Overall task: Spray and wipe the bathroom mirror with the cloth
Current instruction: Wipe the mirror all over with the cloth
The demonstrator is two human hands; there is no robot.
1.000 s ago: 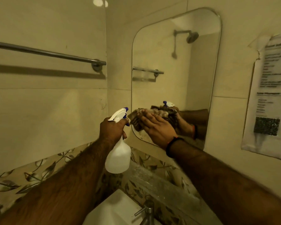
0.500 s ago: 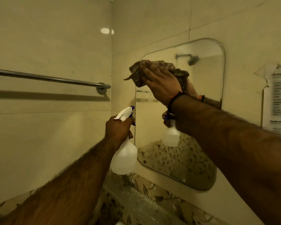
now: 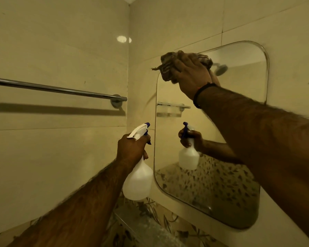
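- Mirror [image 3: 230,157]: smooth, glossy glass with a rounded, polished edge.
- Cloth [image 3: 168,66]: soft, crumpled fabric, matt, striped brown, with a frayed corner.
- Bottle [image 3: 138,182]: translucent white plastic, smooth with a dull sheen; the trigger head is white plastic with a blue nozzle.
- Rail [image 3: 55,89]: shiny, chrome-like metal.
- Wall [image 3: 52,41]: large cream tiles, smooth and glossy enough to reflect a lamp.
- Border [image 3: 169,227]: leaf-patterned tile, smooth.
- Wristband [image 3: 201,93]: dark, matt.
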